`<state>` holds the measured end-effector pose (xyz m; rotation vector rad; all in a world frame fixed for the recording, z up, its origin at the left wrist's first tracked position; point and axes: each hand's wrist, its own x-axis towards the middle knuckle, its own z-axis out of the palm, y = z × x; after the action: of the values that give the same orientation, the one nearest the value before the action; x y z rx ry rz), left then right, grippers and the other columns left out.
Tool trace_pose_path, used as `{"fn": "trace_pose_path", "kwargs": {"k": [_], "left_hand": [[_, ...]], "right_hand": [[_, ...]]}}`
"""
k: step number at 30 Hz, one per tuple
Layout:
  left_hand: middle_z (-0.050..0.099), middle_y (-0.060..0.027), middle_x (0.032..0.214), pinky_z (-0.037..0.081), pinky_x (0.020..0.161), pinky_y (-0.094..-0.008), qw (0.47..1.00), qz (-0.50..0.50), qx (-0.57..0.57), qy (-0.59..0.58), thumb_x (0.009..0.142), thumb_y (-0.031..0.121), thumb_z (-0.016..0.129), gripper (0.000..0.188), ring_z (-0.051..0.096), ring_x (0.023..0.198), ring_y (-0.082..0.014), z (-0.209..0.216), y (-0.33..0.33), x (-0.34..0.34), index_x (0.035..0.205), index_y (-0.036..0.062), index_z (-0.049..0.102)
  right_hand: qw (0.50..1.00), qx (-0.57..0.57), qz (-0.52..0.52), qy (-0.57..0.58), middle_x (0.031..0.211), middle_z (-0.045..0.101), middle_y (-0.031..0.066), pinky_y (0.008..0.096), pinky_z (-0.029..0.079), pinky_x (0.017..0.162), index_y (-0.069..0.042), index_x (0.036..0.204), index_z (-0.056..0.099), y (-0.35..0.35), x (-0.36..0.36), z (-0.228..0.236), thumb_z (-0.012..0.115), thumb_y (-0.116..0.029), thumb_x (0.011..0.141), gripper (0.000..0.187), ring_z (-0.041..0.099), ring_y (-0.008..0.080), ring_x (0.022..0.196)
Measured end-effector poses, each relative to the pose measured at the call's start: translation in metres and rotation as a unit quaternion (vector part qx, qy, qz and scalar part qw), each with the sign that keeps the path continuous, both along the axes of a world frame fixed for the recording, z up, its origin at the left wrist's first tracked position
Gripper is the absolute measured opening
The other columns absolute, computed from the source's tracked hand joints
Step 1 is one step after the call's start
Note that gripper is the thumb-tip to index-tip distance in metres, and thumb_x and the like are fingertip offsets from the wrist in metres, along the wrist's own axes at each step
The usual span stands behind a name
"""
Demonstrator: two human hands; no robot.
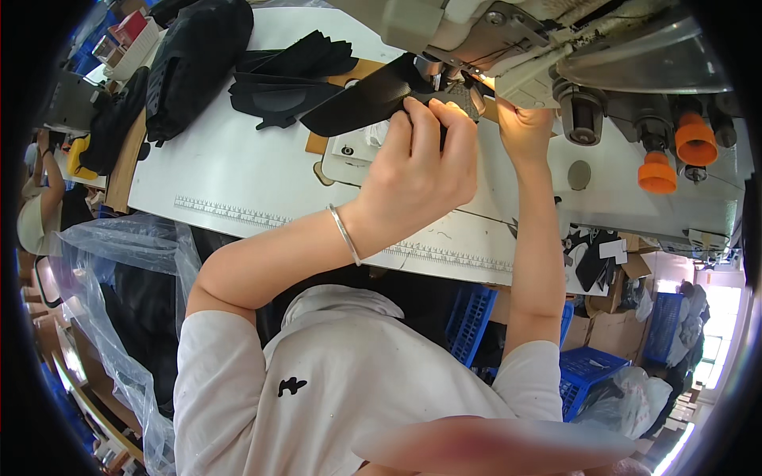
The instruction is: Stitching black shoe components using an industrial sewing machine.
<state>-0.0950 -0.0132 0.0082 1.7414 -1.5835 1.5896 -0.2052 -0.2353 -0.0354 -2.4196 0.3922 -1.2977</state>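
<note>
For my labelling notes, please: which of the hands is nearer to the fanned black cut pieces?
Left. The left hand is to the right of the fanned black cut pieces; the right hand is farther right, by the sewing machine head.

The right hand [525, 133] has most fingers hidden by the machine [413, 20], which the upper edge cuts. The left hand [421, 163] covers the black piece [349, 105] partly.

I am wearing the left fisheye camera on my head, where it is facing steeply down at close range, setting my left hand [421, 163] and right hand [527, 133] above centre, my shirt [349, 373] below and the worktable [270, 178] between, while straight edges are curving toward the dark rim.
</note>
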Motion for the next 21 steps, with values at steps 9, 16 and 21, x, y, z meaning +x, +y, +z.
{"fn": "trace_pose_path", "kwargs": {"k": [9, 16, 21], "left_hand": [[0.060, -0.0175, 0.090, 0.059, 0.072, -0.0377, 0.998, -0.066, -0.002, -0.005, 0.075, 0.005, 0.064, 0.019, 0.069, 0.084, -0.0358, 0.002, 0.004, 0.016, 0.083, -0.0115, 0.070], [0.060, -0.0172, 0.092, 0.060, 0.073, -0.0396, 0.996, -0.088, 0.002, 0.009, 0.077, 0.007, 0.064, 0.024, 0.069, 0.087, -0.0373, 0.002, 0.003, 0.020, 0.088, -0.0138, 0.069], [0.060, -0.0166, 0.095, 0.061, 0.077, -0.0384, 0.993, -0.120, 0.013, 0.018, 0.080, 0.008, 0.064, 0.023, 0.069, 0.089, -0.0352, 0.005, 0.005, 0.030, 0.089, -0.0123, 0.069]], "right_hand": [[0.998, 0.028, -0.047, 0.039, 0.117, 0.064, 0.0155, 0.0473, 0.048, 0.094, -0.005, 0.117, 0.065, 0.023, -0.011, 0.015, 0.075, -0.002, 0.076, 0.043, 0.058, 0.0391, 0.110], [0.994, -0.020, -0.071, 0.085, 0.117, 0.063, 0.0154, 0.0474, 0.050, 0.091, -0.004, 0.118, 0.064, 0.033, -0.013, 0.028, 0.077, -0.002, 0.075, 0.046, 0.059, 0.0397, 0.111], [0.986, -0.067, -0.090, 0.122, 0.114, 0.063, 0.0122, 0.0480, 0.052, 0.086, -0.006, 0.119, 0.064, 0.036, -0.019, 0.032, 0.078, -0.002, 0.072, 0.050, 0.059, 0.0373, 0.107]]}}
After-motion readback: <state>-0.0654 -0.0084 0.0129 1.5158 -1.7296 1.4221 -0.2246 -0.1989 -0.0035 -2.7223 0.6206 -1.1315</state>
